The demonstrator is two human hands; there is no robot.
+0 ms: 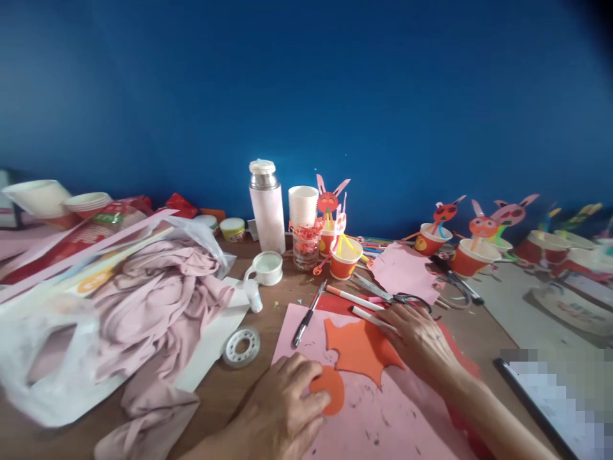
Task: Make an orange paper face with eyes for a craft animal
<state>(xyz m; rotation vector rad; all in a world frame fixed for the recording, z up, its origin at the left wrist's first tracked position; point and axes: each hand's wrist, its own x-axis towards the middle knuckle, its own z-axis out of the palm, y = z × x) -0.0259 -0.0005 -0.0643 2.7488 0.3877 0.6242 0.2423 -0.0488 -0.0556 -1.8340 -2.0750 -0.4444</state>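
A pink paper sheet (378, 415) lies on the wooden table in front of me. My left hand (282, 409) rests on its near left part with fingers curled, pressing down a small rounded orange cutout (332, 388). My right hand (419, 338) lies flat with fingers stretched over the right edge of a larger jagged orange paper shape (359, 348) on the pink sheet. A white marker (371, 316) lies just beyond its fingertips.
A black pen (306, 316), scissors (393, 296), a tape roll (241, 347), a white-pink flask (267, 207), stacked paper cups (302, 206) and decorated orange cups (345, 259) stand behind. Pink cloth (158, 300) and plastic bags fill the left; a dark-edged board (531, 396) lies right.
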